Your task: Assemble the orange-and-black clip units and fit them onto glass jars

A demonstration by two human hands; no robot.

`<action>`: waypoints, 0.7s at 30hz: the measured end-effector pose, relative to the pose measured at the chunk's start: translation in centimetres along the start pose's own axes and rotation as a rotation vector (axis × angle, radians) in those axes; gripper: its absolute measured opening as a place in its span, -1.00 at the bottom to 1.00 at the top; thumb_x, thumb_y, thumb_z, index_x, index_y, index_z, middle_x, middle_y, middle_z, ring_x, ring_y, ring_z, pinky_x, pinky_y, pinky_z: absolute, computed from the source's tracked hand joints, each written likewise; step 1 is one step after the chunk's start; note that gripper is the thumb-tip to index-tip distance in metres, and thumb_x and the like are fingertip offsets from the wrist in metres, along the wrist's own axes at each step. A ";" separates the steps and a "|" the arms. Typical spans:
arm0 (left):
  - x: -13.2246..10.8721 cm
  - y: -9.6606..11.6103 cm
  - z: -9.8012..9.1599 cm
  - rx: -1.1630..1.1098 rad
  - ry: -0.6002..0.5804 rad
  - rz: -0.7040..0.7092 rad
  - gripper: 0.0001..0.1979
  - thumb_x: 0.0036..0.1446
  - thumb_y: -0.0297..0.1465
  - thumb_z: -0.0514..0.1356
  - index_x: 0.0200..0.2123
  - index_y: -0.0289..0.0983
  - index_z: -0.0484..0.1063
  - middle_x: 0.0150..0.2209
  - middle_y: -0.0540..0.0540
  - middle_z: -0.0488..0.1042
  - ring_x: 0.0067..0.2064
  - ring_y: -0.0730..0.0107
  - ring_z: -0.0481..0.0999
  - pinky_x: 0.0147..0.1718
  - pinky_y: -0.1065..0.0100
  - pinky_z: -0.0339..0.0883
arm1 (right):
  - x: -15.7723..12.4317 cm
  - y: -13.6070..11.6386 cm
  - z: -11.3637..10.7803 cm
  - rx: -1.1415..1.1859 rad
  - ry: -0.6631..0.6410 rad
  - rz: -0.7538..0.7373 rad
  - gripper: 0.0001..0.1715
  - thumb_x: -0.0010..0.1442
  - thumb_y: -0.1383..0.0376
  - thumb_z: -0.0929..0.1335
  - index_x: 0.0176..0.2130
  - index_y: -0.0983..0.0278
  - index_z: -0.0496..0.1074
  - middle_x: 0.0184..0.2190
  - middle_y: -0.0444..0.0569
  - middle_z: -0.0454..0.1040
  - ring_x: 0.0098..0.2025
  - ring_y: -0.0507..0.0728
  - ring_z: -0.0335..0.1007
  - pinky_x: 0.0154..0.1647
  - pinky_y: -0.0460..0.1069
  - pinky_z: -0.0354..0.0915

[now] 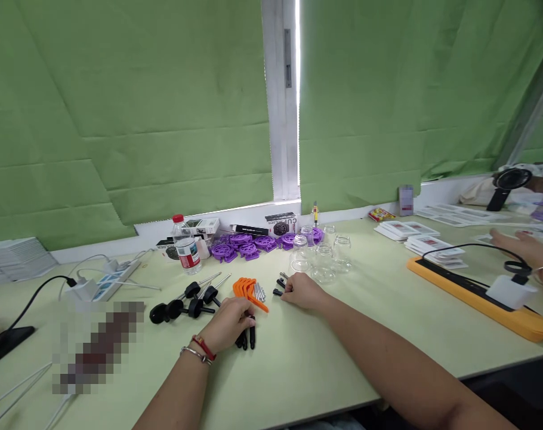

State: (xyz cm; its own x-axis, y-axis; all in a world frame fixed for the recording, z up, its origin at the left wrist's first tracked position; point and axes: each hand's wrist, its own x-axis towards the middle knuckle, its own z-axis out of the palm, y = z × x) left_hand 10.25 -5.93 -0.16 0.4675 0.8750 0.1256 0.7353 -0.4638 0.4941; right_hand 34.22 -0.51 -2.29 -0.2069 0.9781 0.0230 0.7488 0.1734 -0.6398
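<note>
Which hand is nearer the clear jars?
Right: the right hand is just in front of the clear jars; the left hand is farther off, to their front left.

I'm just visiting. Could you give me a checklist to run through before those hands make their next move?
1. Left hand at the black tubes: ok.
2. Right hand at the small dark parts: ok.
3. Firm grip in either hand: cannot tell, partly hidden.
4. Black knobbed pieces lined up: not ok, they point various ways.
5. Bottle upright and capped: ok.
6. Right hand clear of glass jars: cannot tell, they look close.
</note>
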 end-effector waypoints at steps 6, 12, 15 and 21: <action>0.2 0.4 0.5 -0.199 0.204 0.029 -0.73 0.07 -0.32 0.15 -0.13 -0.21 0.36 -0.25 -0.10 0.43 -0.24 0.27 0.39 -0.23 0.23 0.27 | -0.3 0.2 -0.5 0.369 -0.125 -0.070 -0.71 -0.04 0.12 0.40 -0.46 0.32 0.50 -0.58 -0.14 0.35 -0.53 -0.02 0.15 -0.50 -0.09 0.08; 0.9 1.2 2.1 -0.396 0.271 0.056 -0.66 0.14 -0.27 0.09 -0.01 -0.21 0.28 -0.16 -0.13 0.44 -0.17 0.29 0.42 -0.12 0.18 0.29 | -1.7 -1.9 0.1 0.605 -0.326 -0.246 -0.70 -0.03 0.12 0.42 -0.38 0.32 0.51 -0.53 -0.16 0.37 -0.47 -0.03 0.15 -0.43 -0.12 0.12; 0.9 1.5 2.0 -0.383 0.252 0.039 -0.77 0.15 -0.24 0.07 -0.20 -0.23 0.35 -0.29 -0.09 0.44 -0.24 0.29 0.41 -0.21 0.23 0.31 | -1.3 -1.7 0.1 0.546 -0.299 -0.254 -0.69 0.02 0.11 0.39 -0.36 0.31 0.51 -0.54 -0.17 0.37 -0.49 -0.03 0.14 -0.44 -0.12 0.12; 0.5 2.0 1.3 -0.291 0.179 0.052 -0.79 0.16 -0.26 0.06 -0.24 -0.24 0.38 -0.33 -0.07 0.43 -0.28 0.31 0.37 -0.24 0.27 0.27 | 1.4 1.7 -1.0 0.133 0.253 -0.051 -0.81 0.10 0.32 0.30 -0.31 0.30 0.51 -0.35 -0.04 0.45 -0.36 0.04 0.29 -0.33 -0.09 0.18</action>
State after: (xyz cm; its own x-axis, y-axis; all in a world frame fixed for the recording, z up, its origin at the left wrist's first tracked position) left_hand 12.56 -6.62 -0.27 0.3885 0.8735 0.2933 0.5297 -0.4722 0.7046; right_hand 35.80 1.27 -2.60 -0.0660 0.9690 0.2381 0.6490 0.2229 -0.7274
